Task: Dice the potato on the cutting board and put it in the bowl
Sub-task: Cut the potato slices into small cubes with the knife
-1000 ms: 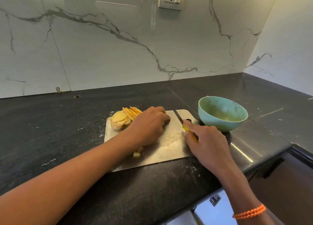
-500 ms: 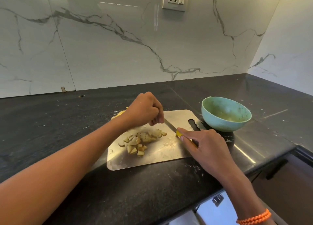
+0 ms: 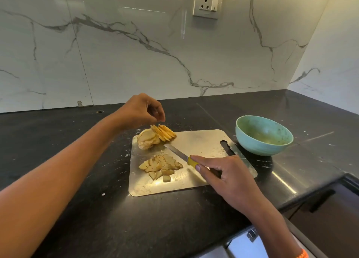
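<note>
A black stone desk (image 3: pixel 77 180) fills the lower frame under a white veined marble wall (image 3: pixel 116 53). At centre lies a flat metal cutting board (image 3: pixel 204 143) with rounded corners. Right of it stands a round, matte green bowl (image 3: pixel 263 135). The potato is on the board: pale, irregular diced pieces (image 3: pixel 161 165) at its middle, round slices (image 3: pixel 148 139) and thin sticks (image 3: pixel 163 132) at its upper left. The right hand (image 3: pixel 227 178) has its grip curled around a yellow-handled knife (image 3: pixel 181 156). The left hand (image 3: pixel 140 111) hovers above the sticks, fingertips pressed together, holding nothing visible.
</note>
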A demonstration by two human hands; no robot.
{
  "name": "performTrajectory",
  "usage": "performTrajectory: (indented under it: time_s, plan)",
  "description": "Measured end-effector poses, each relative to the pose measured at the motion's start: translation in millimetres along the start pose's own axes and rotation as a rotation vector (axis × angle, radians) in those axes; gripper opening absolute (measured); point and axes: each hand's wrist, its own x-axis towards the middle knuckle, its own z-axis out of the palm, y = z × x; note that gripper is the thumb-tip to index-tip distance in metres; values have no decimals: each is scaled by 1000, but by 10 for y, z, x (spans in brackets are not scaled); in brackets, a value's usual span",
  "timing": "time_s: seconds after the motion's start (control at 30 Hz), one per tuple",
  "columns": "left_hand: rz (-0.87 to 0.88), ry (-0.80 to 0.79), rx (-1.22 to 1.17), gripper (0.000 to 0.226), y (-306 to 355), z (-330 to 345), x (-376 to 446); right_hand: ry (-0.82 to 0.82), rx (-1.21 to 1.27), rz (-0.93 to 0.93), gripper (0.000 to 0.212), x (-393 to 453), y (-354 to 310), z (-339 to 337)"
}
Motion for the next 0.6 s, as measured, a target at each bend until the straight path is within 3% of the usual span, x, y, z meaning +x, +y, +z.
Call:
performTrajectory:
  time_s: [0.1,0.27,0.43,0.6]
  plan:
    - [1,-49,-20,31,-49,-44,0,5,16,18,33,43,21,-2]
    - [-89,-101,25,12,-129,-142,41,18,67,25,31,94,49,-4]
    - [-261,-389,122,38,-229,-249,28,23,108,18,30,82,45,-14]
    - [-273,-416,218,38,-191,-172,55,31,146,19,30,67,44,-29]
